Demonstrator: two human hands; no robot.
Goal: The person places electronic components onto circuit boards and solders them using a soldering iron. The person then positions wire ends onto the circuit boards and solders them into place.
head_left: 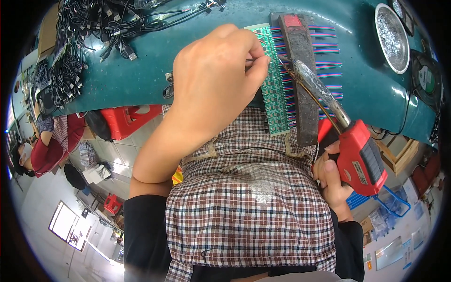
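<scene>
My right hand (332, 181) grips a red and black soldering gun (359, 157) by its handle. Its metal barrel (317, 87) points up and left, and the tip reaches the right edge of a green circuit board strip (276, 96). A thin feed tube runs alongside the barrel. Over the board's left edge, my left hand (218, 77) is closed in a pinch on a thin dark cable (250, 59), mostly hidden by the fingers. A heavy dark bar (306, 110) with a red patch lies across rows of multicoloured wires (328, 63) beside the board.
Bundles of black USB cables (112, 19) lie at the back left of the green table (141, 77). A round metal dish (392, 40) and a small fan (426, 77) stand at the right. Another person (56, 143) sits at the left, near a red stool (129, 122).
</scene>
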